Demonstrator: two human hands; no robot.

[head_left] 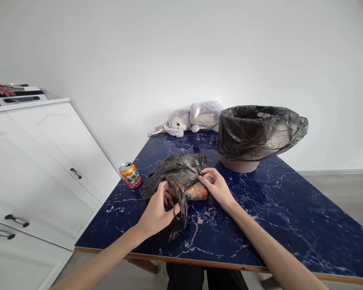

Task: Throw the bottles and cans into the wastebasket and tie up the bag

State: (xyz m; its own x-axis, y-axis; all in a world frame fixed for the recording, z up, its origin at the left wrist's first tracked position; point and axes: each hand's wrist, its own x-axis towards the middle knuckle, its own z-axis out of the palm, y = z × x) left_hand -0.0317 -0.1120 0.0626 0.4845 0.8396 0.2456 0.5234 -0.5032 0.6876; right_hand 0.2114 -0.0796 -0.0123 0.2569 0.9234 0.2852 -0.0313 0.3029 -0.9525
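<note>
A black plastic bag [181, 171] lies bunched on the blue marbled table [230, 233]. My left hand [160, 211] grips a fold of it at the near side, fingers curled into the plastic. With thumb and forefinger together, my right hand [214, 185] pinches the bag's right edge. Between my hands an orange-red patterned item [196, 192] shows from under the plastic; most of it is covered, so its kind is unclear. An opened orange drink can [130, 175] stands upright left of the bag, apart from both hands.
A pale bin [240, 165] lined with a black bag [260, 133] stands at the back right. A plush rabbit [184, 119] lies along the table's far edge by the wall. White cabinets [48, 161] flank the left side.
</note>
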